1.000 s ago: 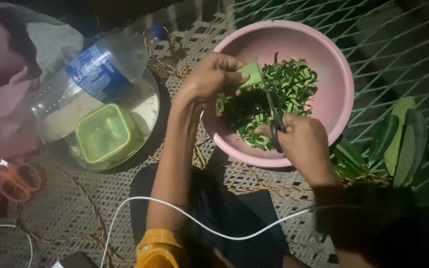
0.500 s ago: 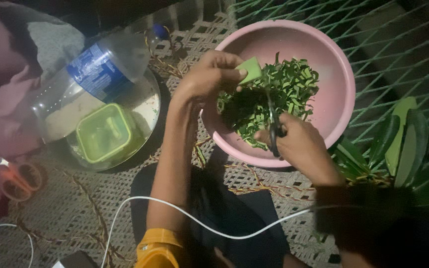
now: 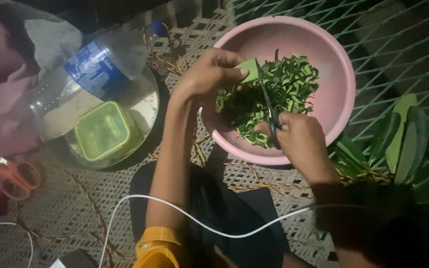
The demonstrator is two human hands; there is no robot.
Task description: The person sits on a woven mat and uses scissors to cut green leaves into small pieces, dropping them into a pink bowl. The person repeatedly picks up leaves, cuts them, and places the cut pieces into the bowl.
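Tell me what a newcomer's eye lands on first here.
First, the pink bowl at top centre, holding a heap of cut green strips. Over it the left hand pinches a green leaf piece while the right hand works dark scissors. At left, a clear plastic bottle lies across a metal dish with a green lidded box.

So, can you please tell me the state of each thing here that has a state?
Left hand: fingers pinch a folded green leaf piece over the bowl.
Right hand: grips dark-handled scissors, blades at the leaf.
Round pink plastic bowl: holds cut green leaf strips.
Clear plastic bottle: lying down, blue cap on.
Green square container: lid on.
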